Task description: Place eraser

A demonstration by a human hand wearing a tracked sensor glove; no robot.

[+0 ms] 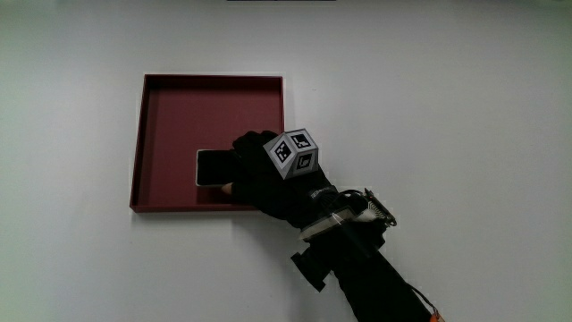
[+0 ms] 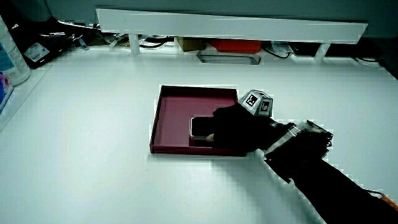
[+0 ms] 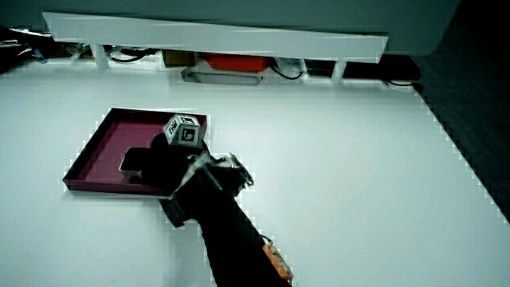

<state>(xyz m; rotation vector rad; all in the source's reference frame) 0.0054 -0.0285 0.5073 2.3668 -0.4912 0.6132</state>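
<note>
A dark red square tray (image 1: 170, 107) lies on the white table, seen also in both side views (image 2: 174, 106) (image 3: 111, 135). Inside it, close to the rim nearest the person, lies a black eraser (image 1: 213, 167) with a pale edge (image 2: 200, 127) (image 3: 132, 162). The gloved hand (image 1: 255, 174) reaches over that near rim, its fingers curled onto the eraser's end. The patterned cube (image 1: 293, 153) sits on the hand's back. The hand (image 2: 233, 129) (image 3: 171, 166) hides part of the eraser. The forearm runs back toward the person.
A low white partition (image 2: 230, 23) stands at the table's edge farthest from the person, with an orange-red box (image 2: 233, 45) and cables beneath it. A pale bottle (image 2: 9, 56) stands at the table's edge in a side view.
</note>
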